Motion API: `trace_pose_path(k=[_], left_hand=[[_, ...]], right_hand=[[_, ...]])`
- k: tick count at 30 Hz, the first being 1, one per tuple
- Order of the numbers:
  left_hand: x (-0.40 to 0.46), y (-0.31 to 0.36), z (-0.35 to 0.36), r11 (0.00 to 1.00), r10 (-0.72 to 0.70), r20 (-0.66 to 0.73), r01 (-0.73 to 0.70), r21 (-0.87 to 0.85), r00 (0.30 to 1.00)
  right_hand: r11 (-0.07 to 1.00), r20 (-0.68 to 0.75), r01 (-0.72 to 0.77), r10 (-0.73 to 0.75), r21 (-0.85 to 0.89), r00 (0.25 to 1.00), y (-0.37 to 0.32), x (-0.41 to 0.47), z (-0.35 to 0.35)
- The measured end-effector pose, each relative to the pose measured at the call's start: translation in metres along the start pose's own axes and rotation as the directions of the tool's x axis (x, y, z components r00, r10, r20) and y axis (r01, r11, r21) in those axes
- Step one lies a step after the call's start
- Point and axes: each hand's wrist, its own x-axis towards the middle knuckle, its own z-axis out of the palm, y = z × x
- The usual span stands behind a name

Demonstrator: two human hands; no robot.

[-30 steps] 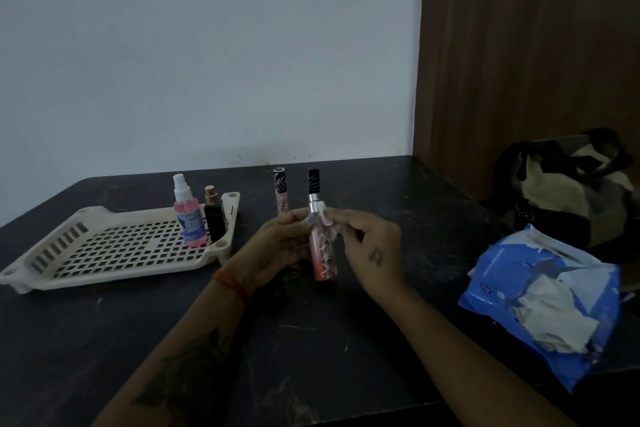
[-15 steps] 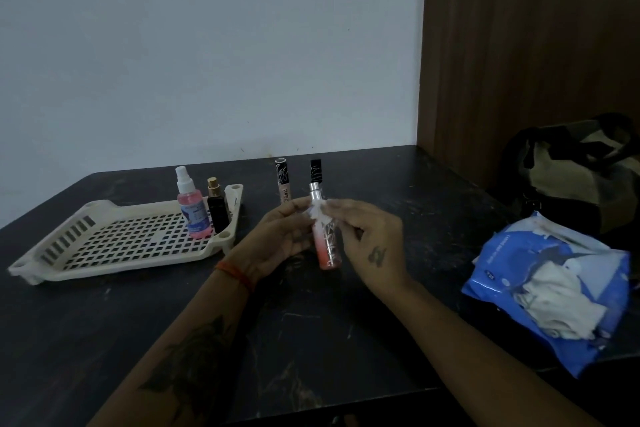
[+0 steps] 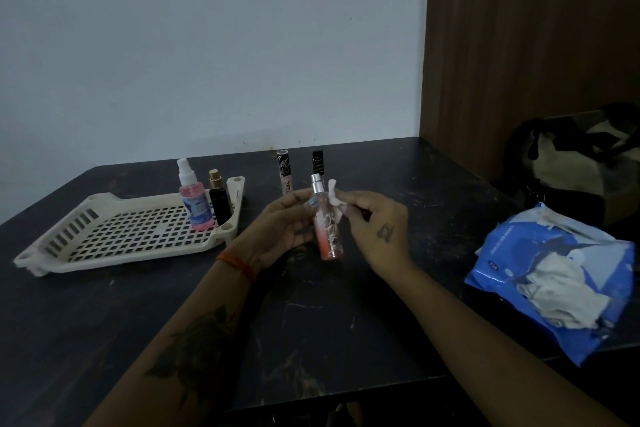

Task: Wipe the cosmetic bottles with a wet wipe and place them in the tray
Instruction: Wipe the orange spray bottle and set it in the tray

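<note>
Spray bottle (image 3: 327, 225), slim and clear with a silver nozzle and a pink-to-orange fade toward its base, is held upright above the dark table (image 3: 311, 322) between both hands. Left hand (image 3: 287, 222), with an orange thread at the wrist, curls its fingers round the bottle's upper body, the thumb lying across the front just under the nozzle. Right hand (image 3: 377, 225), marked by a small tattoo on its back, pinches a small crumpled wet wipe (image 3: 334, 196) between thumb and fingertips and holds it against the bottle's shoulder on the right side. Directly behind the hands two slender tubes stand upright on the table: a beige tube (image 3: 284, 172) with a patterned cap and a black-capped tube (image 3: 318, 163), whose lower part is hidden by the held bottle. To the left lies a cream perforated tray (image 3: 104, 246); in its far right corner stand a pink spray bottle (image 3: 194, 198) with a white pump and, touching or just beside it, a black bottle (image 3: 219, 198) with a gold top. At the right edge of the table rests an opened blue wipe packet (image 3: 512, 253) with white wipes spilling out, and beyond it a dark and beige bag (image 3: 581, 163).
</note>
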Motion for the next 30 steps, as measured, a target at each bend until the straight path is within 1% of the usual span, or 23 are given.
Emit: trace_pose_path(k=[1, 2, 4, 5, 6, 8, 9, 11, 13, 15, 16, 17, 18, 19, 20, 22, 23, 24, 26, 28, 29, 30], left_hand=[[0.0, 0.0, 0.0, 1.0, 0.0, 0.0, 0.0, 0.007, 1.0], [0.0, -0.001, 0.0, 1.0, 0.001, -0.002, -0.001, 0.011, 1.0], [0.001, -0.001, -0.001, 1.0, 0.0, -0.001, 0.0, 0.003, 1.0], [0.001, 0.0, -0.002, 1.0, -0.004, 0.003, 0.004, 0.003, 1.0], [0.001, 0.0, -0.002, 1.0, -0.008, 0.009, 0.008, 0.009, 1.0], [0.001, 0.0, -0.001, 1.0, -0.011, 0.023, 0.01, 0.022, 1.0], [0.002, 0.0, -0.001, 1.0, -0.01, 0.029, 0.009, 0.022, 1.0], [0.002, -0.001, 0.0, 1.0, -0.007, 0.039, 0.006, 0.02, 0.999], [0.002, -0.001, 0.0, 1.0, -0.007, 0.045, 0.006, 0.016, 0.999], [0.002, -0.001, 0.0, 1.0, -0.013, 0.048, 0.012, 0.014, 0.999], [0.001, -0.001, 0.0, 1.0, -0.01, 0.053, 0.009, 0.015, 0.999], [0.001, -0.001, 0.001, 1.0, -0.006, 0.057, 0.005, 0.015, 0.998], [0.001, -0.002, 0.001, 1.0, -0.002, 0.056, 0.001, 0.011, 0.998], [0.002, -0.002, 0.0, 1.0, 0.001, 0.05, -0.001, 0.003, 0.999], [0.002, -0.002, 0.0, 1.0, 0.003, 0.038, -0.003, -0.007, 0.999], [0.003, -0.002, -0.001, 1.0, 0.003, 0.007, -0.003, -0.009, 1.0], [0.003, -0.002, -0.002, 1.0, -0.001, -0.005, 0.001, -0.003, 1.0], [0.003, -0.002, -0.002, 1.0, -0.003, -0.009, 0.003, 0.004, 1.0], [0.002, -0.002, -0.001, 1.0, -0.005, 0.007, 0.004, 0.021, 1.0], [0.001, -0.001, 0.0, 1.0, -0.004, 0.017, 0.003, 0.027, 1.0], [0.001, -0.002, 0.0, 1.0, 0.0, 0.014, 0.0, 0.023, 1.0], [0.001, -0.002, 0.0, 1.0, 0.004, 0.008, -0.004, 0.018, 1.0]], right_hand=[[1.0, -0.024, 0.013, -0.013, 0.009, 1.0, -0.001, 0.0, 0.0], [0.999, -0.011, 0.051, -0.051, 0.002, 0.999, -0.001, -0.001, 0.0], [0.993, 0.075, 0.115, -0.113, -0.014, 0.991, -0.001, -0.005, 0.002], [0.995, 0.096, 0.096, -0.096, -0.004, 0.991, 0.0, -0.005, 0.003], [0.999, 0.093, 0.04, -0.041, 0.013, 0.995, 0.001, -0.004, 0.003], [0.994, 0.043, -0.101, 0.099, 0.044, 0.994, 0.002, 0.001, 0.002], [0.99, 0.007, -0.128, 0.127, 0.065, 0.992, 0.003, 0.003, 0.001], [0.993, -0.017, -0.079, 0.08, 0.085, 0.997, 0.002, 0.003, 0.001], [0.997, 0.04, -0.027, 0.024, 0.07, 0.999, 0.002, -0.001, 0.003], [0.996, 0.065, -0.071, 0.067, 0.061, 0.996, 0.003, -0.001, 0.003], [0.994, 0.042, -0.1, 0.098, 0.05, 0.994, 0.002, 0.001, 0.003], [0.995, -0.007, -0.095, 0.096, 0.033, 0.995, 0.001, 0.002, 0.002], [0.999, -0.054, -0.047, 0.048, 0.015, 0.997, 0.0, 0.002, 0.001], [1.0, -0.062, 0.027, -0.027, -0.01, 0.998, -0.001, 0.001, 0.0], [0.993, -0.02, 0.105, -0.106, -0.046, 0.994, -0.002, -0.002, -0.001], [0.965, 0.131, 0.234, -0.218, -0.122, 0.967, -0.004, -0.01, 0.0], [0.958, 0.162, 0.25, -0.227, -0.14, 0.96, -0.003, -0.011, 0.0], [0.965, 0.149, 0.224, -0.204, -0.138, 0.968, -0.003, -0.009, -0.001], [0.983, 0.065, 0.144, -0.137, -0.116, 0.988, -0.003, -0.004, -0.001], [0.981, 0.03, 0.141, -0.138, -0.132, 0.99, -0.003, -0.004, -0.001], [0.975, 0.063, 0.17, -0.162, -0.144, 0.985, -0.003, -0.005, -0.001], [0.967, 0.125, 0.208, -0.19, -0.15, 0.974, -0.003, -0.008, 0.0]])
